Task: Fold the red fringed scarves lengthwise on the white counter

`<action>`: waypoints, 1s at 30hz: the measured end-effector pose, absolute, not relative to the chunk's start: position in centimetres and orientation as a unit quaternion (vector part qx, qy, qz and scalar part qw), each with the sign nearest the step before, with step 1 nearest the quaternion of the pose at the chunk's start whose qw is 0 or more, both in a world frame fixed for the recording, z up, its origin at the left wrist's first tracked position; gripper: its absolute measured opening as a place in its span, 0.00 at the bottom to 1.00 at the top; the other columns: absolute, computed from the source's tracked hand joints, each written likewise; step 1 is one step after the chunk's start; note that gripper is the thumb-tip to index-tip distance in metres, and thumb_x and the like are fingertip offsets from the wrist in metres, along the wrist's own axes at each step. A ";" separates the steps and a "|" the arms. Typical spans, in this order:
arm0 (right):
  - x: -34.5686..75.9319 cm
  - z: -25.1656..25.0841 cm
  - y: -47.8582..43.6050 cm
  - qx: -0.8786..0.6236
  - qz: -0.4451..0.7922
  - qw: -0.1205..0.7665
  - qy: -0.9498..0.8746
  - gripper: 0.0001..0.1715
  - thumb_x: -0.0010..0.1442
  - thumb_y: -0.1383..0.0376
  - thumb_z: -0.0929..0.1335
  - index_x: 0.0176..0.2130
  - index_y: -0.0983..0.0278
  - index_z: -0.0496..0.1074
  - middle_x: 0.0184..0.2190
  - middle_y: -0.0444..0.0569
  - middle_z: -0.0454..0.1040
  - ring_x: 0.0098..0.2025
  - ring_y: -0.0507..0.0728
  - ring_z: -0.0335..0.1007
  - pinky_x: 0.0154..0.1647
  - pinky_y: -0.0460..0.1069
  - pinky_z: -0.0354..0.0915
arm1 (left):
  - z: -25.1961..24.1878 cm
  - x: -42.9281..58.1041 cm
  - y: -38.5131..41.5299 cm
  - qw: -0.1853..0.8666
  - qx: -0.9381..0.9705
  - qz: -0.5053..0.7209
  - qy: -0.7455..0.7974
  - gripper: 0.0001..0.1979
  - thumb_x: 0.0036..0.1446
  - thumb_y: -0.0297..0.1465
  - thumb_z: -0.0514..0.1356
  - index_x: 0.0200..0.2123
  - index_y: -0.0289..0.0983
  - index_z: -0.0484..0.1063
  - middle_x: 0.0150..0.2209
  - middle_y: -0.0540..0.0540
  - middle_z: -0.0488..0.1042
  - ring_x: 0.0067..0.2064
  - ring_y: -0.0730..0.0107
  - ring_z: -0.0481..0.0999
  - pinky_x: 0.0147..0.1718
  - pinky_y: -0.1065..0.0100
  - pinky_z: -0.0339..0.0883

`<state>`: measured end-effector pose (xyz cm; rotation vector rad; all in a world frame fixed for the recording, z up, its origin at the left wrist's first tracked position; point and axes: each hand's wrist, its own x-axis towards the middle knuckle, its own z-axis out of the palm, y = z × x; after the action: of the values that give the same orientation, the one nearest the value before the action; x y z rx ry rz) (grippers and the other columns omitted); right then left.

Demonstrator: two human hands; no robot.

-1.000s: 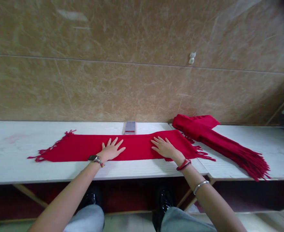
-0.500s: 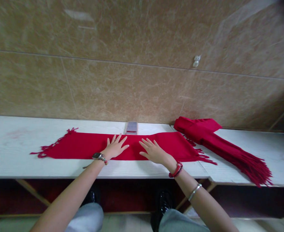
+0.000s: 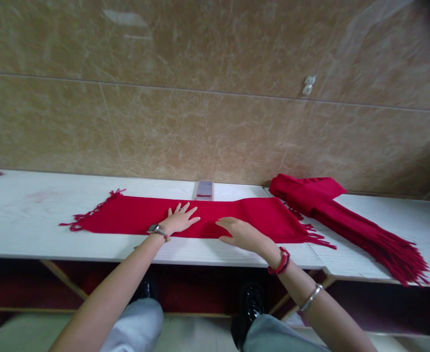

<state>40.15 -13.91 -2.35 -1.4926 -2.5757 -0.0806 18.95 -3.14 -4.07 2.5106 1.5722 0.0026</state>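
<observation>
A red scarf with fringed ends lies flat and lengthwise on the white bench top. My left hand rests palm down on its middle, fingers spread. Just to the right, my right hand is over the scarf with fingers stretched out close together and the thumb apart; it seems slightly raised, and I cannot tell whether it touches the cloth. Neither hand holds anything. A second red scarf, loosely folded, lies to the right with its long fringe near the front edge.
The white bench top runs along a brown marbled wall, with open shelves below its front edge. A small flat box sits against the wall behind the scarf. A little white fixture is on the wall.
My right hand has lifted a little and its spread fingers have drawn together. My left hand stays on the scarf. The whole view has shifted slightly.
</observation>
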 end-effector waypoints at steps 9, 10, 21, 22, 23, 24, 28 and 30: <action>37.1 -1.7 -14.3 -0.461 -0.114 0.004 -0.880 0.13 0.57 0.77 0.60 0.39 0.68 0.70 0.37 0.53 0.73 0.39 0.56 0.70 0.36 0.47 0.65 | -2.4 20.5 1.9 0.019 0.878 0.034 0.478 0.19 0.58 0.37 0.50 0.49 0.38 0.69 0.48 0.39 0.70 0.49 0.59 0.69 0.47 0.65 0.61; 36.9 -1.8 -14.2 -0.460 -0.122 0.008 -0.880 0.13 0.57 0.77 0.60 0.39 0.68 0.69 0.37 0.53 0.73 0.39 0.56 0.69 0.35 0.47 0.64 | -2.2 20.8 2.2 0.016 0.876 0.031 0.482 0.18 0.57 0.37 0.51 0.47 0.38 0.70 0.47 0.39 0.70 0.48 0.59 0.69 0.45 0.65 0.62; 37.2 -3.5 -14.1 -0.465 -0.188 0.064 -0.863 0.08 0.59 0.71 0.62 0.33 0.67 0.70 0.33 0.53 0.70 0.38 0.58 0.65 0.34 0.51 0.61 | -1.2 23.0 3.1 0.066 0.872 -0.004 0.485 0.15 0.48 0.37 0.57 0.37 0.33 0.70 0.37 0.41 0.73 0.36 0.62 0.71 0.32 0.69 0.60; 37.2 -3.5 -14.2 -0.462 -0.192 0.067 -0.863 0.07 0.59 0.72 0.62 0.33 0.67 0.70 0.33 0.53 0.70 0.37 0.58 0.65 0.34 0.51 0.60 | -1.1 23.1 3.1 0.080 0.873 -0.007 0.481 0.17 0.48 0.39 0.58 0.38 0.34 0.70 0.36 0.42 0.74 0.35 0.63 0.70 0.31 0.69 0.60; 37.2 -3.5 -14.3 -0.459 -0.194 0.069 -0.864 0.07 0.59 0.72 0.62 0.33 0.67 0.70 0.32 0.53 0.70 0.37 0.58 0.65 0.34 0.51 0.60 | -1.0 23.1 3.2 0.097 0.875 -0.010 0.475 0.18 0.47 0.40 0.58 0.39 0.34 0.70 0.35 0.43 0.74 0.34 0.65 0.70 0.30 0.70 0.59; 37.1 -3.5 -14.4 -0.456 -0.193 0.070 -0.866 0.07 0.59 0.72 0.62 0.33 0.67 0.70 0.32 0.52 0.70 0.37 0.58 0.65 0.33 0.51 0.60 | -0.9 23.2 3.3 0.115 0.877 -0.014 0.466 0.19 0.47 0.42 0.58 0.38 0.35 0.70 0.34 0.45 0.74 0.33 0.66 0.69 0.30 0.71 0.59; 36.6 -3.5 -14.6 -0.454 -0.186 0.068 -0.869 0.07 0.59 0.73 0.62 0.35 0.67 0.70 0.33 0.53 0.70 0.37 0.57 0.65 0.33 0.50 0.60 | 0.0 24.0 3.9 0.190 0.886 -0.022 0.422 0.14 0.45 0.41 0.58 0.29 0.36 0.71 0.28 0.50 0.73 0.30 0.71 0.68 0.27 0.74 0.58; 36.4 -3.5 -14.6 -0.458 -0.185 0.068 -0.867 0.08 0.59 0.73 0.62 0.35 0.68 0.70 0.33 0.53 0.70 0.36 0.57 0.66 0.33 0.51 0.60 | 0.6 24.5 4.4 0.215 0.889 -0.012 0.403 0.12 0.43 0.39 0.59 0.28 0.36 0.71 0.26 0.51 0.72 0.30 0.71 0.67 0.27 0.74 0.59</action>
<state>36.40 -14.56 -3.46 -1.3804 -2.6109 -0.5585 24.50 4.37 0.58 2.4655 1.1180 -0.0333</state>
